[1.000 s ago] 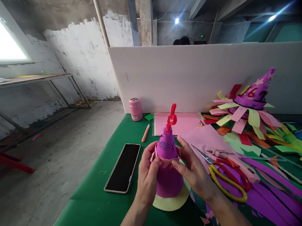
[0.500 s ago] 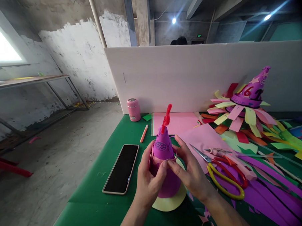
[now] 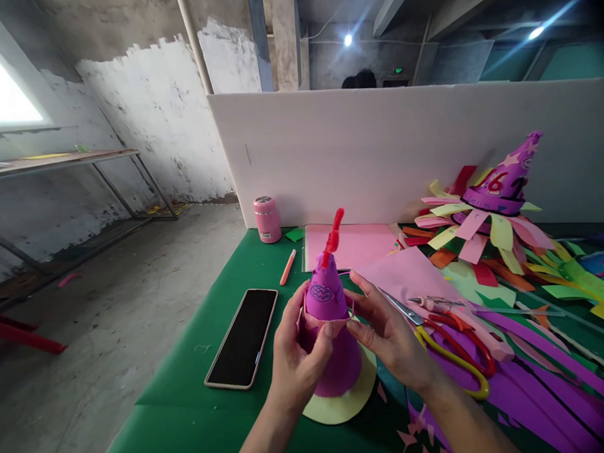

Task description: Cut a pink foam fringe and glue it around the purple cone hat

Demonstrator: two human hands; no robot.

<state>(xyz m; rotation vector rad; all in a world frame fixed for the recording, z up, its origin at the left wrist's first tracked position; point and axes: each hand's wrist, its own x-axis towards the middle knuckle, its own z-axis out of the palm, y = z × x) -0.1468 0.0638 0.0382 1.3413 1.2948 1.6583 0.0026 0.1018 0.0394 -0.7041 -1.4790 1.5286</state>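
Note:
A purple paper cone hat (image 3: pixel 338 368) stands upright on a pale yellow round brim (image 3: pixel 335 412) in front of me. A fuzzy red pipe cleaner (image 3: pixel 333 238) sticks up from its tip, and dark blue line drawings mark its upper part. Around the cone's middle runs a pink paper strip (image 3: pixel 313 318). My left hand (image 3: pixel 295 364) wraps the left side, its thumb pressing the strip against the cone. On the right side, my right hand (image 3: pixel 394 339) is closed on the strip with thumb and fingertips; part of the strip is hidden behind the fingers.
Left of the hat lie a phone (image 3: pixel 241 339) and an orange-pink marker (image 3: pixel 288 267); a pink jar (image 3: pixel 267 220) stands behind. Scissors (image 3: pixel 452 360), a pink glue gun (image 3: pixel 487 332) and paper scraps cover the right. A fringed purple hat (image 3: pixel 495 191) leans near the white board (image 3: pixel 379 150).
My right thumb has slid right along the pink strip, away from my left thumb. My right hand has shifted slightly right, while my left hand holds nearly still.

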